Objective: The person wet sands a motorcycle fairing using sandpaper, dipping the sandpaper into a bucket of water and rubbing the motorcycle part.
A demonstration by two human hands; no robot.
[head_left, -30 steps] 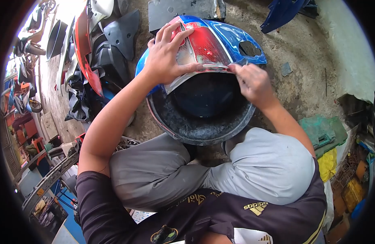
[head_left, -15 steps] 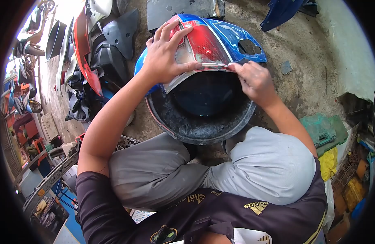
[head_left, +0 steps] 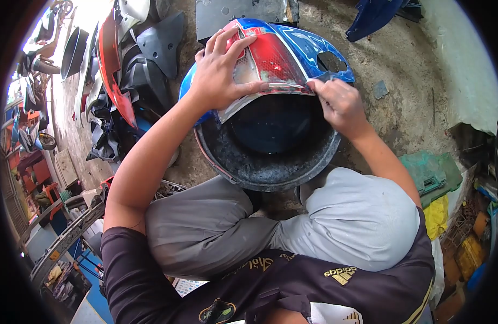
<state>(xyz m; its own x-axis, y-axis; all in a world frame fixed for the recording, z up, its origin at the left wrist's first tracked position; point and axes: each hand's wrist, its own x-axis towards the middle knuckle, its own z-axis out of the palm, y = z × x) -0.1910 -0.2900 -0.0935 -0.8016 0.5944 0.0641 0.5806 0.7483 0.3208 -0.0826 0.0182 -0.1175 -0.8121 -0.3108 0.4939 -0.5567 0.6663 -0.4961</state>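
A blue and red motorcycle fairing panel [head_left: 273,59] with worn, sanded-looking patches rests over the far rim of a round black basin [head_left: 259,178], which holds dark liquid. My left hand [head_left: 219,73] holds the panel from its left side, fingers spread across the top and thumb along the near edge. At the panel's near right edge, my right hand [head_left: 339,102] is closed, its thumb against the edge. Whatever its curled fingers may hold is hidden. An oval hole shows in the blue part just beyond this hand.
Body panels, including an orange one [head_left: 112,70] and a grey one [head_left: 162,43], lean at the left. A dark flat slab [head_left: 243,16] lies behind the basin. A dark blue panel [head_left: 370,19] is at the upper right. Beside my right arm lies a green case [head_left: 424,175].
My right hand has shifted slightly to the right along the panel's edge. My left hand and the panel stay in place.
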